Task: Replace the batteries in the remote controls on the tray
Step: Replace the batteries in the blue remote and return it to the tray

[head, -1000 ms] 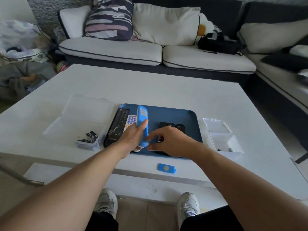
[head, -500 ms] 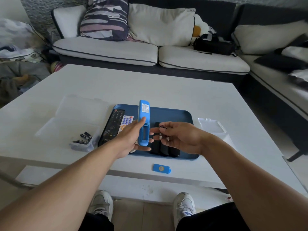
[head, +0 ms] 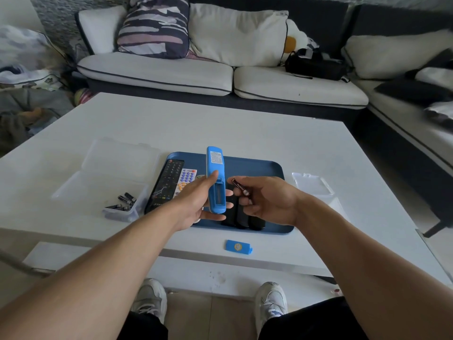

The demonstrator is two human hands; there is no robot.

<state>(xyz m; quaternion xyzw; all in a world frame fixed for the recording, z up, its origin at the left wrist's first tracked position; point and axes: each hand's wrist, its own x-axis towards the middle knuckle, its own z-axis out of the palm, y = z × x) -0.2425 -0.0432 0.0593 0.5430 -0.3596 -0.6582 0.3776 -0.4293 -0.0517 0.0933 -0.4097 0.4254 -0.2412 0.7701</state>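
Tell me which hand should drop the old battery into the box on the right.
Right. The right hand already pinches the battery and is nearer the clear box; the left hand is holding the blue remote.

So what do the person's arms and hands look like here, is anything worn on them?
Both arms are bare from the picture's lower edge to the wrist: no sleeves show. The left hand and the right hand are bare too, with no gloves, and no watch, ring or bracelet shows. Lower down, black shorts and white sneakers are visible.
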